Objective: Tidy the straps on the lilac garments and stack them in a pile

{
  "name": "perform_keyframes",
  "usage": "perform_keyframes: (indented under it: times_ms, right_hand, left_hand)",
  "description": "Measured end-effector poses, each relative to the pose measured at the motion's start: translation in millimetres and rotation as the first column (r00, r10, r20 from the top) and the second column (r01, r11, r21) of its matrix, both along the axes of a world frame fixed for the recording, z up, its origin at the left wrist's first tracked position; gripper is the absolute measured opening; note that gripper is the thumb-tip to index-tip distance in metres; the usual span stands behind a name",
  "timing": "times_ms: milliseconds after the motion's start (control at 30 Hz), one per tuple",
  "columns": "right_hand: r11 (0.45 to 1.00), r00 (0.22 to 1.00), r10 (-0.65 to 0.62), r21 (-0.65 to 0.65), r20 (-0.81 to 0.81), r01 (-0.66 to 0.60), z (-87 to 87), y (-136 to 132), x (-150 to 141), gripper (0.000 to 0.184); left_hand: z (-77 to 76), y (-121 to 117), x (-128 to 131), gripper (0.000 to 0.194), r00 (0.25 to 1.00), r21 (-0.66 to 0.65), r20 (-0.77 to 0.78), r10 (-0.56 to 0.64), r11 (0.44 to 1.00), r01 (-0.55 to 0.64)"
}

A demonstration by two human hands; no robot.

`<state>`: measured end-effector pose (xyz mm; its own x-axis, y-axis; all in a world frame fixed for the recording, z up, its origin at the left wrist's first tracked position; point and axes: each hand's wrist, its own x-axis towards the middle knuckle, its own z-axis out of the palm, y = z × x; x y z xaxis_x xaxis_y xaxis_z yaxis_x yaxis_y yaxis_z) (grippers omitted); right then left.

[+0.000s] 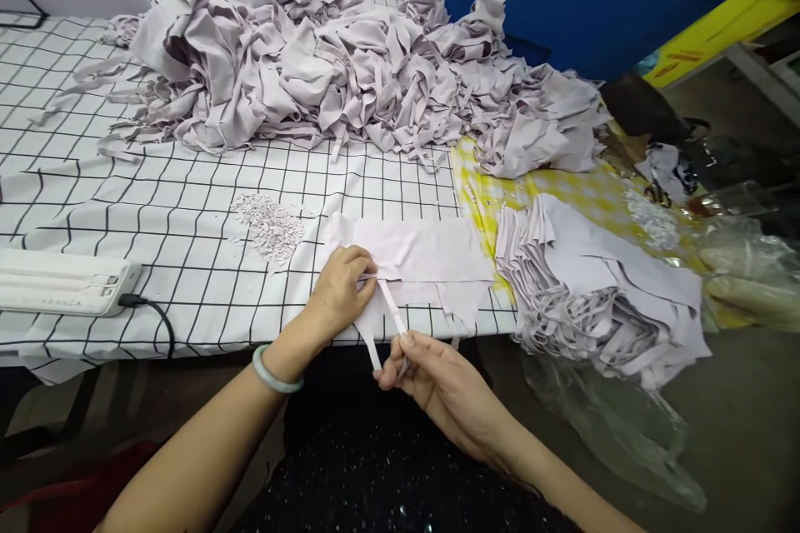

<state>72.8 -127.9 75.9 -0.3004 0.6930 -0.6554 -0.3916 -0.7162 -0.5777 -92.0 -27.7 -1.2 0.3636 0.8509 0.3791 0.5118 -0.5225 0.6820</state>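
A pale lilac fabric piece [431, 248] lies flat at the table's front edge, with narrow straps running down from its left side. My left hand [342, 287], with a bracelet on the wrist, is closed in a pinch on the fabric's left part, near the top of a strap. Lower down, my right hand [431, 379] is closed on the narrow fabric strap [392, 306], which stretches taut between both hands. A second strap end hangs beside my right fingertips. Whatever sits inside the left pinch is partly hidden by the fingers.
A large heap of crumpled lilac fabric [350, 75] spans the back. To the right lies a layered stack of strapped pieces [600, 283]. Small fabric snippets [268, 226] lie left of my hands, with a white power bank [62, 283] and cable farther left. A blue panel [562, 0] stands behind.
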Motion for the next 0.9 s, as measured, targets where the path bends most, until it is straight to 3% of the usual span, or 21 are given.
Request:
perform_keyframes:
  times_ms: [133, 233, 300, 367, 433, 500, 567, 600, 667, 733, 900]
  right_hand:
    - [0.994, 0.988, -0.089, -0.077, -0.129, 0.079, -6.8, -21, -6, 0.023]
    - [0.994, 0.986, -0.094, -0.077, -0.14, 0.084, -10.6, -34, -6, 0.033]
    - [0.997, 0.998, -0.065, -0.03, 0.004, 0.065, -12.6, -41, 6, 0.047]
    - [0.993, 0.957, -0.05, 0.117, 0.284, 0.017, -16.7, -36, 31, 0.053]
    - [0.942, 0.795, -0.123, 0.323, 0.594, -0.096, -22.5, -13, 61, 0.044]
    - [0.86, 0.509, -0.268, 0.441, 0.818, -0.256, -28.2, 26, 88, 0.028]
    - [0.83, 0.192, -0.375, 0.421, 0.907, -0.365, -33.2, 70, 105, 0.022]
    - [0.829, 0.113, -0.402, 0.413, 0.909, -0.377, -35.9, 91, 108, 0.02]
    - [0.836, 0.047, -0.421, 0.408, 0.906, -0.368, -41.9, 125, 108, 0.015]
    - [0.839, 0.055, -0.418, 0.408, 0.907, -0.359, -48.3, 145, 104, 0.007]
    - [0.816, 0.098, -0.442, 0.446, 0.891, -0.368, -50.2, 147, 97, 0.009]
  left_hand:
    - [-1.5, 1, 2, 0.007, 0.996, 0.077, -0.082, -0.019, 0.997, 0.025]
    - [8.2, -4, -7, 0.011, 0.987, 0.056, -0.132, -0.091, 0.994, 0.099]
    - [18.5, -6, -20, 0.019, 0.988, 0.03, -0.111, -0.112, 0.993, 0.116]
    - [28.4, -2, -36, 0.02, 0.994, 0.041, -0.113, 0.006, 0.999, -0.001]
    - [36.0, 9, -48, 0.018, 0.954, 0.086, -0.2, 0.222, 0.974, -0.209]
    - [41.7, 27, -51, 0.018, 0.865, 0.123, -0.346, 0.364, 0.931, -0.343]
    - [47.0, 47, -47, 0.022, 0.798, 0.107, -0.483, 0.361, 0.928, -0.356]
    - [49.8, 57, -42, 0.027, 0.78, 0.069, -0.545, 0.307, 0.944, -0.323]
    - [55.9, 76, -34, 0.035, 0.754, -0.051, -0.642, 0.143, 0.972, -0.228]
    - [61.5, 92, -28, 0.034, 0.726, -0.169, -0.688, -0.004, 0.974, -0.154]
    - [69.8, 115, -23, 0.018, 0.689, -0.284, -0.706, -0.167, 0.957, -0.059]
